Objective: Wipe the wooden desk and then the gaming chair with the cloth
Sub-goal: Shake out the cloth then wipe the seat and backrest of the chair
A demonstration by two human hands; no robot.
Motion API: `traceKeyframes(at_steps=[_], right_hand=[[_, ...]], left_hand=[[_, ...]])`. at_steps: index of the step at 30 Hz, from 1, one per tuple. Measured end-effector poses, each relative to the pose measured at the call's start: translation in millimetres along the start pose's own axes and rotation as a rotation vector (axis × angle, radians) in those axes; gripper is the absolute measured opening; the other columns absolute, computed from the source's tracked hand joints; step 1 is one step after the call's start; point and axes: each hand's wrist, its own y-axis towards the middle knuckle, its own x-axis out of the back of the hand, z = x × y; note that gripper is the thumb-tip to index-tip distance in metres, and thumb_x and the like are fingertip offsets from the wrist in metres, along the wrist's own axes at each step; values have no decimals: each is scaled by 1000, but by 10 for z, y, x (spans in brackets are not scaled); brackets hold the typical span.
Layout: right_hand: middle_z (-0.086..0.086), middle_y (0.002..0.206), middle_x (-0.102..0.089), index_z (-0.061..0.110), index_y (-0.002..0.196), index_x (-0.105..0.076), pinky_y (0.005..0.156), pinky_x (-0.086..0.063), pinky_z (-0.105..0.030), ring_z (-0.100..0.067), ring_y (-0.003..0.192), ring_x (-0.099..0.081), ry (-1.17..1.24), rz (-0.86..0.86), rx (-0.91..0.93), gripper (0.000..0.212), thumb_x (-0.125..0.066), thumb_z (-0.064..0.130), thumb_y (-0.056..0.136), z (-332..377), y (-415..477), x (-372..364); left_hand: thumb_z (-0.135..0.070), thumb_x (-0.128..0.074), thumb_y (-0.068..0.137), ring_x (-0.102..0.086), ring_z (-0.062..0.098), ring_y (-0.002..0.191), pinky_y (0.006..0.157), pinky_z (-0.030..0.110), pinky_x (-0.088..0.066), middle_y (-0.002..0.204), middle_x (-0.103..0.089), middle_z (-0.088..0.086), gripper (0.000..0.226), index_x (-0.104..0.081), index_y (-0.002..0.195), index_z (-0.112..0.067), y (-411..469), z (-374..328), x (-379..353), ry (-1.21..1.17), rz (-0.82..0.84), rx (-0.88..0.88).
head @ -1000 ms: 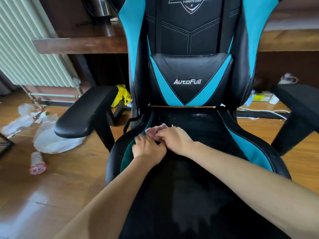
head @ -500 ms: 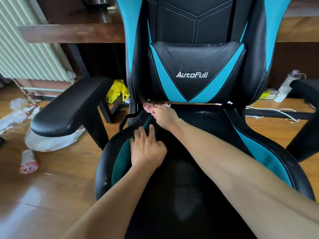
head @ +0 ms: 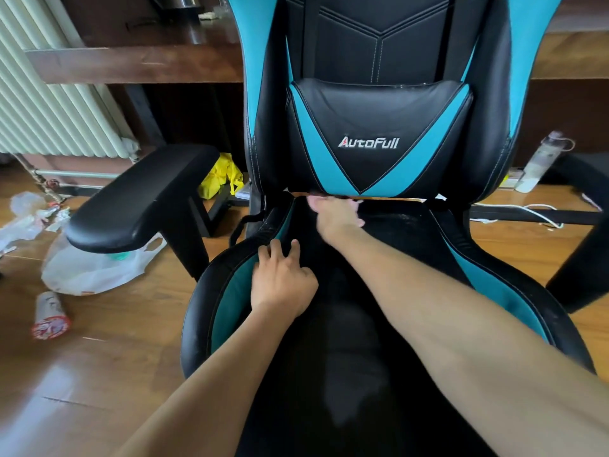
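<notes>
Cloth pushed into the back crease of the gaming chair's seat

The right hand (head: 339,216) reaches to the rear of the gaming chair (head: 362,324), where the seat meets the AutoFull lumbar cushion (head: 379,127). Its fingers curl down over the cloth (head: 311,201), of which only a small pale pink edge shows at the hand's left side, right at the crease. The left hand (head: 283,282) lies flat on the seat's left side, fingers loosely spread and touching the teal bolster, holding nothing. The wooden desk (head: 131,64) stands behind the chair's backrest. On the floor to the left, under the black armrest (head: 141,199), sits a white plastic bag (head: 92,275), with a yellow bag (head: 219,178) further back beneath the desk.
</notes>
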Motion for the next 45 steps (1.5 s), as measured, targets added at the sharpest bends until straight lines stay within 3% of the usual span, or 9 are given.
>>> traceKeyframes(at_steps=[3,6,12,17,22,26,37,42,45], right_hand=[[-2,151,-54,21,146,-55,121,-33,-44,-26,144,-44,-6,37,168,54,-63,49,100,378,-33,57],[-5,163,-42,19,159,-43,123,-32,-46,-26,152,-35,91,-3,268,52,-50,17,108,70,-180,96],[-14,156,-42,15,157,-43,109,-45,-65,-40,145,-38,-49,-11,-189,56,-51,2,103,-1178,-339,161],[-8,144,-57,27,146,-55,112,-43,-50,-33,137,-51,-159,6,-323,52,-68,18,96,-1210,-329,224],[-7,147,-58,28,143,-62,107,-44,-50,-35,136,-52,348,-44,79,40,-46,24,106,-91,-366,-65],[0,158,-50,28,153,-53,117,-40,-43,-27,144,-46,300,3,311,48,-47,14,107,-201,-421,-74],[-18,149,-48,12,148,-55,111,-46,-57,-45,138,-48,-19,-17,-250,54,-53,-3,96,-1807,-449,199],[-20,113,-60,11,109,-68,83,-46,-45,-42,114,-59,-67,-97,-260,22,-48,10,101,-1622,-718,84],[-6,83,-51,20,78,-47,73,-38,-38,-31,84,-53,-118,-102,-233,23,-53,9,97,-1571,-930,-9]], left_hand=[[-38,-30,92,-25,37,143,115,50,-37,156,-31,13,75,-24,166,-24,-3,-11,-19,-10,3,19],[-37,-31,91,-27,37,143,114,49,-37,155,-31,15,74,-27,164,-25,-22,-45,-4,-28,6,40],[-38,-30,94,-27,36,142,114,51,-37,154,-30,16,72,-26,165,-24,-94,-84,26,-36,14,61],[-37,-27,92,-27,37,140,113,52,-37,152,-31,17,75,-25,165,-22,-115,-103,16,-8,17,56],[-37,-30,93,-26,38,142,115,54,-35,154,-30,16,74,-25,165,-22,-138,-142,19,3,28,71],[-36,-31,95,-25,36,144,116,53,-34,155,-29,16,72,-26,165,-23,-169,-159,43,-20,40,88],[-35,-31,98,-27,36,142,114,50,-37,152,-31,17,70,-24,166,-22,-261,-189,78,4,36,94],[-35,-31,98,-27,36,142,113,52,-36,152,-31,16,71,-23,167,-21,-269,-210,93,25,43,102],[-34,-33,97,-27,36,141,112,53,-38,151,-32,15,71,-25,166,-22,-257,-188,98,13,44,90]])
